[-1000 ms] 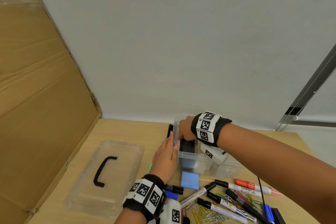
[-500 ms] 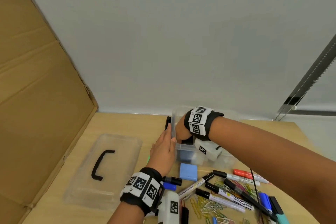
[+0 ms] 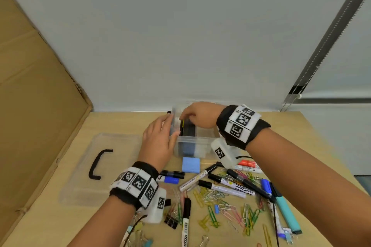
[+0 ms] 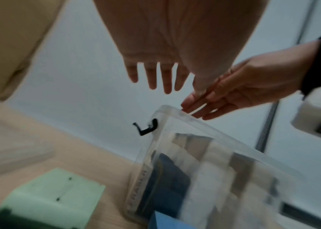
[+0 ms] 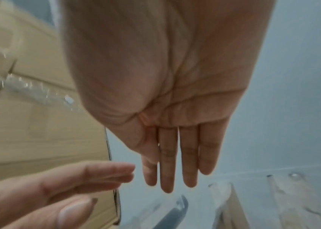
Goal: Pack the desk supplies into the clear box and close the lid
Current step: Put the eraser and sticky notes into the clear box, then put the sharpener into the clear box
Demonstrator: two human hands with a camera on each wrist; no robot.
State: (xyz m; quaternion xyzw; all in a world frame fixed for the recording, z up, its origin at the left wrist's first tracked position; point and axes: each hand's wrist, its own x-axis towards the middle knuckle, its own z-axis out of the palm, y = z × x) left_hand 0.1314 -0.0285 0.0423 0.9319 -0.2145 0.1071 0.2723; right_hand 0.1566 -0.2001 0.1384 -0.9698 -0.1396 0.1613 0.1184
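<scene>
The clear box (image 3: 198, 142) stands open at the back of the desk, with dark flat items (image 3: 188, 128) upright in its left end. My left hand (image 3: 160, 138) lies flat beside the box's left wall, fingers straight (image 4: 155, 77). My right hand (image 3: 192, 115) hovers over the left end of the box with straight fingers (image 5: 175, 162) at the tops of those items, holding nothing. The clear lid (image 3: 112, 182) with a black handle lies flat to the left. In front lie a blue note pad (image 3: 191, 164), several markers (image 3: 220, 186) and scattered paper clips (image 3: 210, 214).
A large cardboard sheet (image 3: 36, 106) leans along the left side. A teal highlighter (image 3: 287, 214) and black binder clips (image 3: 170, 220) lie near the front edge. A green pad (image 4: 53, 193) sits left of the box. A white wall closes the back.
My right hand has come up from deeper inside the box to its top, and its wrist has swung to the right. The left hand stays at the box's left wall.
</scene>
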